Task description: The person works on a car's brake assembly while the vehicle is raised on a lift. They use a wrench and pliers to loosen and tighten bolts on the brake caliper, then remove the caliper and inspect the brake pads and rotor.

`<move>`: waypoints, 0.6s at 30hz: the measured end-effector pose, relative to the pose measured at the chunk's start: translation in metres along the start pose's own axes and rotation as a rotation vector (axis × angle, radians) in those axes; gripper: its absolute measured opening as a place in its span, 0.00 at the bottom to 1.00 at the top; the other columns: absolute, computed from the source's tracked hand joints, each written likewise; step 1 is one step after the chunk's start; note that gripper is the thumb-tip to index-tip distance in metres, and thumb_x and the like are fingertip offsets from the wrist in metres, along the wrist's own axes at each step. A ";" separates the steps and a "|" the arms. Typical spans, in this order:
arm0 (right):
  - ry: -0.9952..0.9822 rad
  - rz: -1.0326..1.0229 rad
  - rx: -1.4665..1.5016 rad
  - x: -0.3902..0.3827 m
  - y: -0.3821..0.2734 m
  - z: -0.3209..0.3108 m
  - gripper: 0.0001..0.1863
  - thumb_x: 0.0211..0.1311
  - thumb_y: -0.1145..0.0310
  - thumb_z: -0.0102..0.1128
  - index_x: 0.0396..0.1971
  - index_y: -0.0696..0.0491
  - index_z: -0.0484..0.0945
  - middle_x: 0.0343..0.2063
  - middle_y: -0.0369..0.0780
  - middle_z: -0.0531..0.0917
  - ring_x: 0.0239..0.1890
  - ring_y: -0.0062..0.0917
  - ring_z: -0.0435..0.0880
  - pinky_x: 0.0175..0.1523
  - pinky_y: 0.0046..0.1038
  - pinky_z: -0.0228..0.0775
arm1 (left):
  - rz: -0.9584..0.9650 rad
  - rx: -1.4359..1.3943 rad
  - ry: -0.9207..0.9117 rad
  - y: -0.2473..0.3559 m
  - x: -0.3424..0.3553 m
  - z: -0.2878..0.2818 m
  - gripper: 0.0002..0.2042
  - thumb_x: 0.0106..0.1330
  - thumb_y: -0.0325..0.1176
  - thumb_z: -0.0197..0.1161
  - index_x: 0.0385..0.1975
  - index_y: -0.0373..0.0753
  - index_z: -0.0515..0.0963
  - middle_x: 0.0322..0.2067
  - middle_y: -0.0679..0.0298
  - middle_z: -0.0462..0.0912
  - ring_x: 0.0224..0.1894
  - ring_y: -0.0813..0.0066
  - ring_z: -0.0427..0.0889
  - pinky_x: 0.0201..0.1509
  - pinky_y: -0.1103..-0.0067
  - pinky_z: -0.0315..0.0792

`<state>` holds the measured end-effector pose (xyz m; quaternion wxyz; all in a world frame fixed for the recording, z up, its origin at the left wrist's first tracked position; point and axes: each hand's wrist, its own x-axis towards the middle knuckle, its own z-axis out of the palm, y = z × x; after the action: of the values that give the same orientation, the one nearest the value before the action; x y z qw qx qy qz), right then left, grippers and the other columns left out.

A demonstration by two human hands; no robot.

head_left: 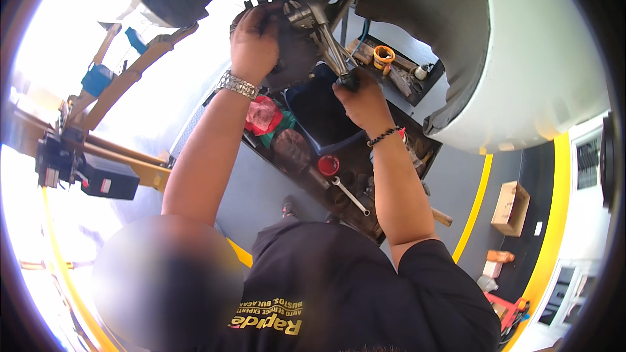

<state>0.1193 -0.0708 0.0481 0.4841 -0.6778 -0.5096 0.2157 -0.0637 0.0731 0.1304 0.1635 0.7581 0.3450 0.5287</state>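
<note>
My left hand (pixel 255 42), with a metal-band watch at its wrist, is closed over the edge of a dark, greasy wheel hub (pixel 297 52) under the vehicle's wheel arch; some of its fingers are in shadow. Studs stick up beside these fingers. My right hand (pixel 365 101) wraps round the dark lower end of a silver bar-shaped tool (pixel 334 49). That bar slants up and left to a rounded metal head next to the hub. Shadow and dark parts hide where the head meets the hub.
Below the hub, a dark workbench (pixel 300 179) holds a black tray (pixel 326 114), red and green cloth (pixel 264 116), a red round container (pixel 328 165) and a combination wrench (pixel 351 197). A white body panel (pixel 535 58) curves at right; a yellow lift arm (pixel 124 85) stands left.
</note>
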 end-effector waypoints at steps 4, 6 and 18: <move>0.095 -0.014 -0.146 -0.009 -0.022 -0.002 0.20 0.58 0.59 0.64 0.40 0.61 0.77 0.37 0.55 0.84 0.45 0.51 0.83 0.51 0.44 0.74 | 0.176 0.382 -0.107 0.003 0.023 -0.009 0.11 0.68 0.37 0.58 0.47 0.50 0.83 0.41 0.59 0.86 0.49 0.51 0.82 0.57 0.62 0.72; 0.100 -0.003 -0.213 -0.012 -0.030 -0.004 0.19 0.59 0.59 0.64 0.40 0.60 0.77 0.37 0.54 0.85 0.45 0.51 0.83 0.51 0.44 0.74 | 0.270 0.404 -0.189 0.001 0.044 -0.013 0.12 0.69 0.38 0.57 0.48 0.49 0.83 0.45 0.57 0.86 0.52 0.53 0.82 0.57 0.62 0.73; -0.242 0.178 0.351 -0.046 -0.065 -0.036 0.18 0.61 0.66 0.64 0.47 0.60 0.73 0.26 0.39 0.80 0.19 0.22 0.79 0.23 0.25 0.70 | 0.533 0.238 -0.711 -0.012 0.067 0.006 0.22 0.66 0.42 0.63 0.62 0.54 0.75 0.52 0.57 0.84 0.54 0.58 0.83 0.62 0.69 0.74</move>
<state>0.0989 -0.1270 0.1112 0.5090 -0.5945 -0.4570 0.4226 -0.0489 0.1290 0.1669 0.0419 0.9682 0.1188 0.2160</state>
